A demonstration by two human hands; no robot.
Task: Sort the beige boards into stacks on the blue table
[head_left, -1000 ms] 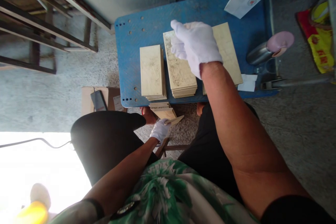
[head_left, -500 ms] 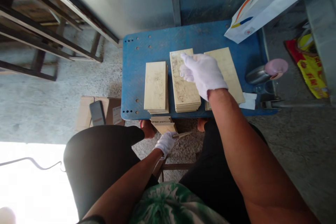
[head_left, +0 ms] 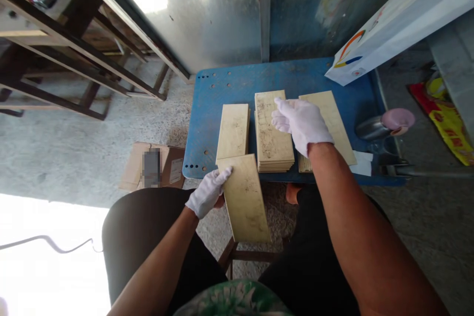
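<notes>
My left hand [head_left: 209, 191], in a white glove, is closed on the left edge of a thin, pale wooden board [head_left: 246, 202], thumb on top. The board slants over my lap, its far end overlapping the near end of the left stack of boards [head_left: 233, 128]. My right hand [head_left: 305, 121], also gloved, is over the middle stack of boards [head_left: 274, 145], which has dark specks on top. Its thumb stands apart from the bent fingers, and nothing shows between them. Whether it touches the stack I cannot tell. Partly behind this hand lies the right stack [head_left: 335, 128].
The stacks rest on a blue table [head_left: 207, 123]. A steel bottle with a pink lid [head_left: 396, 119], a white paper [head_left: 362, 163] and a white bag [head_left: 351, 66] are at its right. A cardboard box [head_left: 174, 158] with a dark blurred object [head_left: 151, 168] sits on the floor left.
My left hand has come up from below the table edge, and the board in it now lies with its broad face upward. The right hand keeps its pose; the whole view has shifted.
</notes>
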